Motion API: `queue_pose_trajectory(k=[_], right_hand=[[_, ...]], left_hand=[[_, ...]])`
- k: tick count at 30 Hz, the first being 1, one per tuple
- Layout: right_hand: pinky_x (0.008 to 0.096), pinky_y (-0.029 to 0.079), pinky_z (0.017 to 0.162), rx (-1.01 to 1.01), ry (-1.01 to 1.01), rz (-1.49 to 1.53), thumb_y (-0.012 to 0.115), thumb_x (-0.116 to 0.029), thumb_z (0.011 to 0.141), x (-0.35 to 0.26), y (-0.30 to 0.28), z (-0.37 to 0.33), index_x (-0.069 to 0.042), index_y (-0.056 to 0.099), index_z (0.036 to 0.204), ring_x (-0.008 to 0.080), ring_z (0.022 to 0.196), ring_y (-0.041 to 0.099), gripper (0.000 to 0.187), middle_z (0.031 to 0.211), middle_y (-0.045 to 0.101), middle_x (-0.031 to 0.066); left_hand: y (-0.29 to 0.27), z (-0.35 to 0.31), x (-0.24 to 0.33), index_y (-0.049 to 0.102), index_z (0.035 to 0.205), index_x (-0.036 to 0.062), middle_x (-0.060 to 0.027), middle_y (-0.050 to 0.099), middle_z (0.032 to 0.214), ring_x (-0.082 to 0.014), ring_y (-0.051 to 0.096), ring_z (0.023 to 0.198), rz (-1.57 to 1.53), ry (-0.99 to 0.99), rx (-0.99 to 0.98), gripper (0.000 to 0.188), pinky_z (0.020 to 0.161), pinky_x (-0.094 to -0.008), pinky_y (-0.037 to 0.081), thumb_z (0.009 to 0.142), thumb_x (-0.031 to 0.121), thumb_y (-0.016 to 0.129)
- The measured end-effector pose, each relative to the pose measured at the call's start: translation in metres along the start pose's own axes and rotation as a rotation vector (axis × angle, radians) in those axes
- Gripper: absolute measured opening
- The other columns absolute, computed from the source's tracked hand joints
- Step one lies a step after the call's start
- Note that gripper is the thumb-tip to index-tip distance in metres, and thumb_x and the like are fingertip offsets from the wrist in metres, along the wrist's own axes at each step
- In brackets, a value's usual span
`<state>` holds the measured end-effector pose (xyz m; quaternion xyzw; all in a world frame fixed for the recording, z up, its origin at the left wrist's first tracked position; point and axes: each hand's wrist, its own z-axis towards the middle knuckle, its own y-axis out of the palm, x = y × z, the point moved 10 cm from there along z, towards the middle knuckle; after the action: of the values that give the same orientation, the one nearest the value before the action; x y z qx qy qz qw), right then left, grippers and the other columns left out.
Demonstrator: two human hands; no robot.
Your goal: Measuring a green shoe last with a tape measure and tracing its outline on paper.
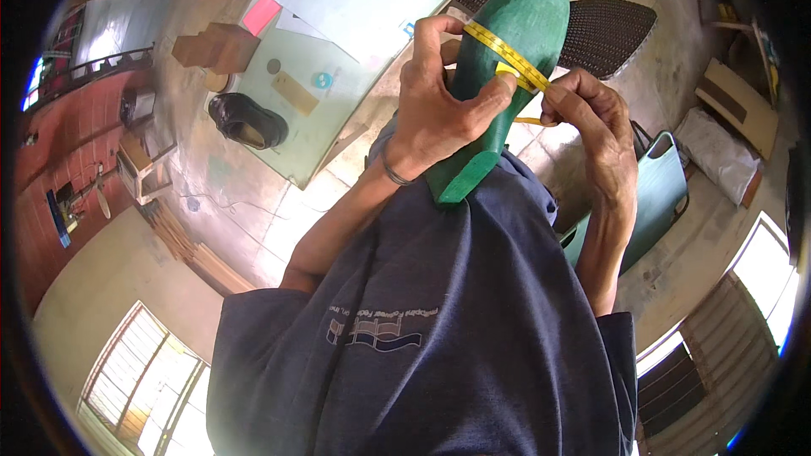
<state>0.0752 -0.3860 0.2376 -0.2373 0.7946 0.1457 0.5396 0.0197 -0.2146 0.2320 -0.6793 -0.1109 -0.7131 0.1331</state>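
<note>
A green shoe last [528, 13] points away from me, its heel end resting against my shirt front. Around its forefoot runs a yellow tape measure [504, 51], pulled snug across the top. My left hand [448, 101] curls over the last's left side, its index finger and thumb closed on the tape. With thumb and index finger my right hand [591, 114] pinches the tape at the last's right edge. A loose stretch of tape shows below those fingers. The last's underside is hidden.
Left of the last stands a pale green table [338, 110] bearing white paper [346, 0], a black shoe [247, 121] and brown blocks [215, 48]. A green chair [655, 194] is close by my right forearm. Dark woven mats [612, 34] lie beyond the last.
</note>
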Motion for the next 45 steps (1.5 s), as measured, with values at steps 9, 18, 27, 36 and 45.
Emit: queue_pose_trajectory(k=[9,18,27,36,45], right_hand=[[0.0271,0.046,0.073,-0.011,-0.016,0.001,0.065,-0.024,0.090,0.003,0.002,0.007,0.000,0.068,0.084,0.0112,0.073,0.058,0.025,0.074,0.063,0.0035],[0.0286,0.046,0.071,-0.003,-0.042,-0.027,0.065,-0.026,0.089,0.001,0.004,0.009,-0.001,0.068,0.083,0.0120,0.070,0.057,0.026,0.072,0.062,0.0046],[0.0264,0.045,0.066,-0.015,-0.046,-0.059,0.066,-0.023,0.090,0.002,0.004,0.013,0.000,0.069,0.086,0.0108,0.066,0.057,0.024,0.071,0.064,0.0044],[0.0260,0.044,0.064,-0.005,-0.038,-0.047,0.067,-0.023,0.091,0.006,0.003,0.013,0.000,0.069,0.086,0.0100,0.063,0.056,0.023,0.068,0.063,0.0046],[0.0275,0.046,0.063,0.005,-0.054,-0.052,0.068,-0.025,0.090,0.005,0.003,0.014,0.000,0.069,0.086,0.0112,0.063,0.058,0.025,0.069,0.064,0.0056]], left_hand=[[0.001,0.000,-0.004,0.033,0.126,0.0003,-0.0156,0.068,0.095,-0.0121,0.063,0.078,-0.007,-0.059,-0.079,0.055,0.066,-0.0243,0.052,0.088,0.011,0.071],[0.001,0.001,-0.004,0.032,0.128,0.0006,-0.0177,0.068,0.098,-0.0136,0.064,0.082,-0.092,-0.115,-0.086,0.055,0.070,-0.0260,0.053,0.090,0.012,0.069],[0.001,0.001,-0.004,0.032,0.129,0.0004,-0.0195,0.068,0.100,-0.0155,0.065,0.086,-0.101,-0.105,-0.097,0.054,0.075,-0.0276,0.054,0.090,0.012,0.068],[0.000,0.003,-0.006,0.033,0.126,0.0000,-0.0188,0.069,0.096,-0.0155,0.067,0.082,-0.122,-0.087,-0.079,0.056,0.071,-0.0262,0.054,0.088,0.014,0.071],[0.000,0.004,-0.008,0.033,0.125,-0.0005,-0.0195,0.069,0.095,-0.0169,0.069,0.079,-0.170,-0.109,-0.064,0.059,0.067,-0.0260,0.056,0.087,0.016,0.075]])
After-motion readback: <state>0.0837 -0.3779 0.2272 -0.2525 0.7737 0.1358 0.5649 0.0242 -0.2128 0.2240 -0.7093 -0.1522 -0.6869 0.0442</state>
